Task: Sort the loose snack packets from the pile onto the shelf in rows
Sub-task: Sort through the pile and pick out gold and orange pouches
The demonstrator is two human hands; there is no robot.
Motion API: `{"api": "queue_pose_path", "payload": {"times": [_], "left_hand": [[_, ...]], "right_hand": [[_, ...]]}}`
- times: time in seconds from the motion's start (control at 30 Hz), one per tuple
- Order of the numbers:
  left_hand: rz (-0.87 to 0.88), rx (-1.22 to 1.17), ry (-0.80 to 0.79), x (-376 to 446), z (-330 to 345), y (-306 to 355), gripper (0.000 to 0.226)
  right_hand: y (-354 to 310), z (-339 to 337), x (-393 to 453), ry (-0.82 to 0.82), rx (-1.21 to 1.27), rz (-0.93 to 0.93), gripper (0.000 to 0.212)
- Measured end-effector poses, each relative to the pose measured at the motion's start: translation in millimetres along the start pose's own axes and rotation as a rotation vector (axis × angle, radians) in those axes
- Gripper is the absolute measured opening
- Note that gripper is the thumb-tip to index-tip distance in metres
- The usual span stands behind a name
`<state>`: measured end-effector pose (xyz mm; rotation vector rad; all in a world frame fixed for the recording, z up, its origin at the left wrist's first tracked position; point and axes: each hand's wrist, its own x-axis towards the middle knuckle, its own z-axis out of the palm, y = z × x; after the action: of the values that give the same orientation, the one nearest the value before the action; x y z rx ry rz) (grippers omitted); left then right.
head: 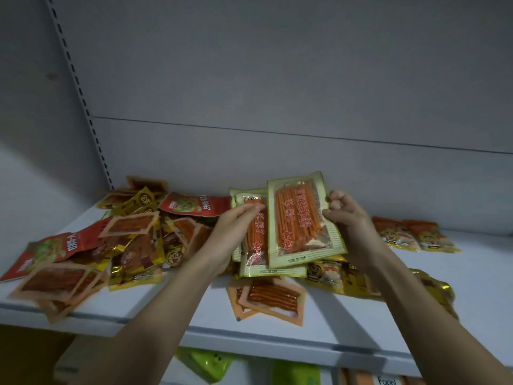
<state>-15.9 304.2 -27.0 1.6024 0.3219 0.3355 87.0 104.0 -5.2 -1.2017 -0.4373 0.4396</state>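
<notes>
A pile of loose snack packets (pixel 133 240), red, gold and orange, covers the left and middle of the white shelf (pixel 319 326). Above the pile I hold a small stack of green-edged packets of orange sticks. My left hand (pixel 230 237) grips the lower green-edged packets (pixel 256 240) from the left, thumb on top. My right hand (pixel 349 223) pinches the right edge of the top green-edged packet (pixel 299 220), which stands tilted upward. Two packets with a cartoon face (pixel 413 234) lie side by side at the right rear of the shelf.
An orange packet (pixel 273 298) lies near the shelf's front edge under the held stack. Gold packets (pixel 433 287) sit beneath my right forearm. The grey back panel (pixel 277 93) rises behind. A slotted upright (pixel 83 98) stands at left. Green items (pixel 211 365) show on the shelf below.
</notes>
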Motion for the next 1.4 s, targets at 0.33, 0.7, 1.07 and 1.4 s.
{"api": "queue_pose_path", "payload": {"times": [0.33, 0.7, 1.07, 1.4], "left_hand": [[0.094, -0.110, -0.034, -63.9, 146.4, 6.5, 0.040], [0.042, -0.176, -0.220, -119.7, 363.3, 11.5, 0.077], [-0.030, -0.249, -0.438, -116.8, 562.8, 20.5, 0.057], [0.063, -0.190, -0.433, -61.9, 730.2, 3.7, 0.036]], "right_hand": [[-31.8, -117.2, -98.7, 0.177, -0.230, 0.193, 0.028], [-95.3, -273.3, -235.2, 0.255, -0.446, 0.147, 0.026], [-146.6, -434.3, -304.2, 0.513, -0.485, 0.103, 0.017], [-178.7, -586.9, -275.7, 0.700, -0.554, 0.144, 0.023]]}}
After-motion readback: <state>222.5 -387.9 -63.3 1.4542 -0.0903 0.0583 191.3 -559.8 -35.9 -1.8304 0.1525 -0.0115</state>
